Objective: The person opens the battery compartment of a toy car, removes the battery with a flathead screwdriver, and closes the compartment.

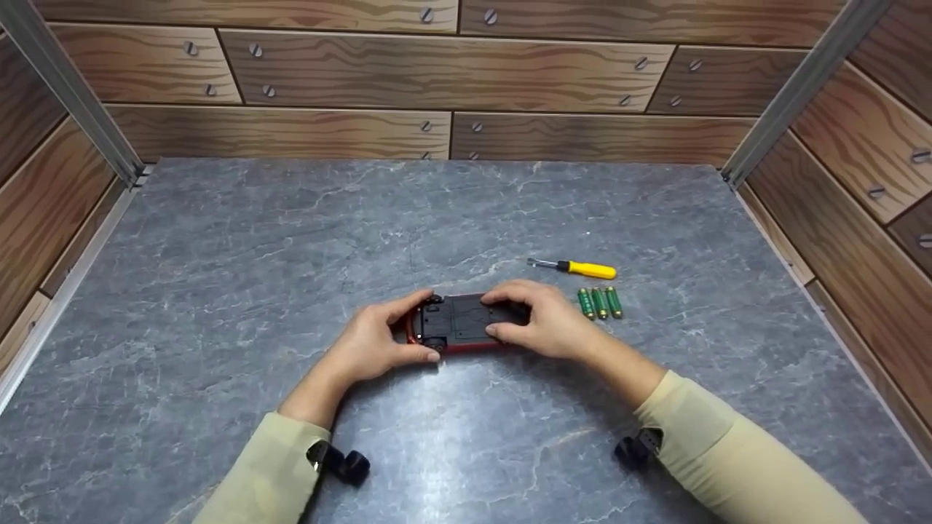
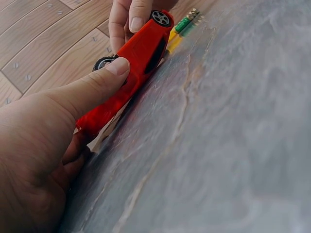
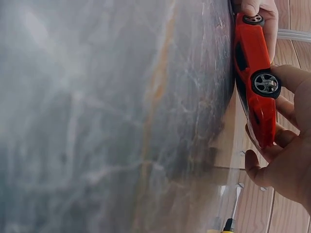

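A red toy car (image 1: 466, 320) lies upside down on the tabletop, its black underside facing up. My left hand (image 1: 371, 338) grips its left end, the thumb along the near side by a wheel and the fingers on the far side. In the left wrist view that thumb presses the red body (image 2: 138, 53) close to the wheel. Over the right end, my right hand (image 1: 550, 316) has its thumb and a finger on the black underside. The right wrist view shows more fingers curled around that end of the car (image 3: 262, 116). My right palm hides part of the underside.
Three green batteries (image 1: 600, 303) lie side by side just right of my right hand. Behind them is a screwdriver (image 1: 590, 270) with a yellow handle, its tip pointing left. Wood-patterned walls (image 1: 451, 73) enclose the grey marbled tabletop (image 1: 291, 225) at the back and sides.
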`<state>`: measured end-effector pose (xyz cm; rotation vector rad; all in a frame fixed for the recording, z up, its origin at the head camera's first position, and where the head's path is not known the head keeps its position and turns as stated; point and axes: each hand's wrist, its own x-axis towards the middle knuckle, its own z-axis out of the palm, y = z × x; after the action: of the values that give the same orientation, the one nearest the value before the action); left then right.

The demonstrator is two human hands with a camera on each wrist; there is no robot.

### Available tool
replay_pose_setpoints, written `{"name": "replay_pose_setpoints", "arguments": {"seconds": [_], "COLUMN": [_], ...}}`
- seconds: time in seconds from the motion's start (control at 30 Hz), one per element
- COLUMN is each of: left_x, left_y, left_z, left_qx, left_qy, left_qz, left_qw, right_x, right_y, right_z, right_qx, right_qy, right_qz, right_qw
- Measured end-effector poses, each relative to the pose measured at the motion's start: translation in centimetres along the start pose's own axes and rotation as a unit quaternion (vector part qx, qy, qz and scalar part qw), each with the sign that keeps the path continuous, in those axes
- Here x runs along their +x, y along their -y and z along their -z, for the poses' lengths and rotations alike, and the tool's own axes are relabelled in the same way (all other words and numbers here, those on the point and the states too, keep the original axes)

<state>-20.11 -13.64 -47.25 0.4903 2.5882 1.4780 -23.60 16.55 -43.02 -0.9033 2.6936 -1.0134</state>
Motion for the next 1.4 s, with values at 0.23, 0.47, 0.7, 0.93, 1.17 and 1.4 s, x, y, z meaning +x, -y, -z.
{"name": "replay_pose_setpoints", "arguments": {"seconds": [0.23,0.47,0.7,0.93,1.17,1.4], "left_x": [0.1,0.0,-0.3,-1.3,-2.2,-2.3], "left_y": [-0.1,-0.2,-0.5,-0.8,-0.6,-0.6], "left_z": [0.1,-0.1,0.2,1.1,2.1,2.3], "left_qx": [0.009,0.006,0.025,0.038,0.072,0.081], "left_qy": [-0.005,-0.005,-0.003,-0.010,-0.029,-0.036], "left_qz": [-0.005,-0.026,-0.032,-0.050,-0.053,-0.055], "left_qw": [0.9999,0.9996,0.9992,0.9980,0.9956,0.9945], "right_x": [0.2,-0.3,-1.7,-3.0,-3.8,-4.1], "right_y": [0.5,0.2,-1.3,-2.5,-2.7,-3.1], "right_z": [0.0,0.3,1.2,1.7,1.7,1.5], "right_qx": [-0.012,-0.006,0.022,0.028,0.013,0.003], "right_qy": [0.002,-0.017,-0.050,-0.055,-0.054,-0.061], "right_qz": [-0.026,0.007,0.022,0.010,0.010,0.019], "right_qw": [1.000,1.000,0.998,0.998,0.998,0.998]}}
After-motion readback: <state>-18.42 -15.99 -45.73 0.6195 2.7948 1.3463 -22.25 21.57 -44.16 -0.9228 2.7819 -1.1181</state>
